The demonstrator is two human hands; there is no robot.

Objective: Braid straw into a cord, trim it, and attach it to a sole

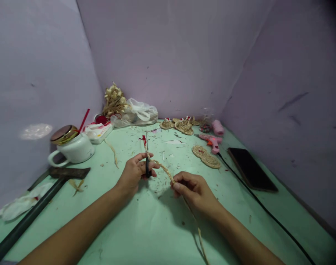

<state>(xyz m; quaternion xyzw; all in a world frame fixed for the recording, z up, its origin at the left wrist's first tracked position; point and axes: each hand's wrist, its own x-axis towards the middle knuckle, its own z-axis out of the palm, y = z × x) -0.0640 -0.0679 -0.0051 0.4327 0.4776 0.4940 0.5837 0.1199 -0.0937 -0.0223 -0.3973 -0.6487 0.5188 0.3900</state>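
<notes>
My left hand [135, 170] is closed on a pair of scissors [148, 167] with black handles, its thin blades pointing away from me. A braided straw cord [164, 168] runs past the fingers of that hand, and red thread [144, 140] is at its far end beside the blades. To the right, my right hand [191, 186] pinches the same cord between thumb and fingers. From there the loose tail [199, 232] hangs down toward the front edge of the view. Whether the left fingers also grip the cord is hard to see.
A hammer [65, 172], a white mug [77, 149] and a box [99, 132] stand left. Coiled straw pieces [206, 156], a pink glue gun [212, 141] with a black cable, and a phone [252, 169] lie right. Small straw hats [183, 127] and a plastic bag [140, 112] are behind.
</notes>
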